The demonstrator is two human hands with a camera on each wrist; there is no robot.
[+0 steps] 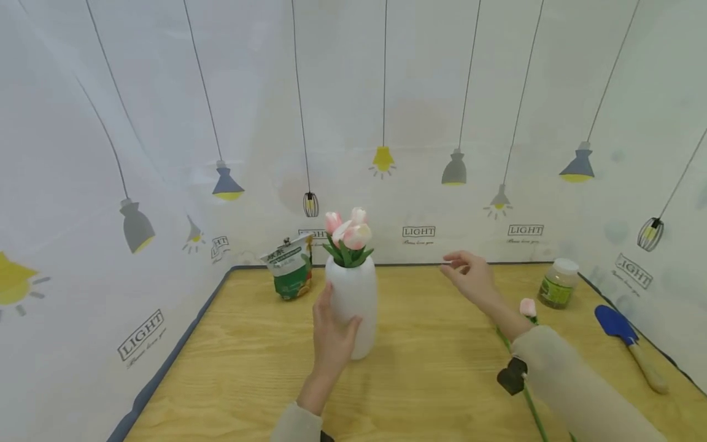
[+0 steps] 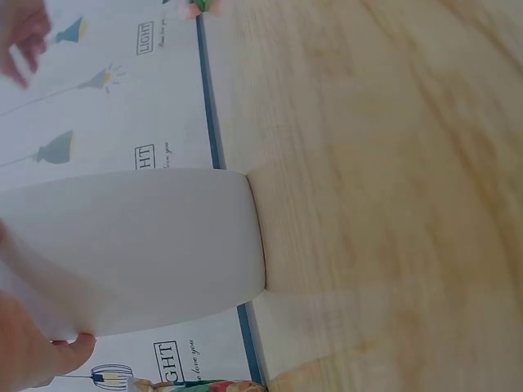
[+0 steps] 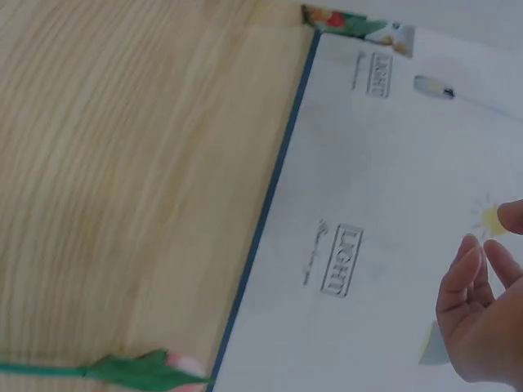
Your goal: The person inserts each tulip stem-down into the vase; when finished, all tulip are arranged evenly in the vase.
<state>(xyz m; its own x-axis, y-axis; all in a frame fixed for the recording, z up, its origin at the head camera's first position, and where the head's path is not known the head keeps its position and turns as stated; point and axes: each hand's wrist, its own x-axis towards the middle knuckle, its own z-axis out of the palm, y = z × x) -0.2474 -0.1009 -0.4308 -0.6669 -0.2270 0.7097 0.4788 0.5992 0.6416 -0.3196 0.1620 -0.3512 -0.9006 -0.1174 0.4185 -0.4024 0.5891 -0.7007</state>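
A white vase (image 1: 356, 301) stands upright on the wooden table, with several pink and white tulips (image 1: 353, 236) bunched in its mouth. My left hand (image 1: 333, 328) grips the vase from its left side, thumb across the front; in the left wrist view the vase's base (image 2: 237, 237) meets the tabletop. To the right of the vase, my right hand (image 1: 472, 279) is raised in the air with loosely bent fingers and nothing in them. A single pink tulip (image 1: 528, 307) lies on the table under the right forearm, which hides part of its stem.
A green and white snack bag (image 1: 293, 273) stands behind the vase on the left. At the back right are a jar with a white lid (image 1: 558, 285) and a blue trowel (image 1: 618, 322) with a wooden handle. A lamp-printed sheet (image 1: 420, 196) encloses the table's back and sides.
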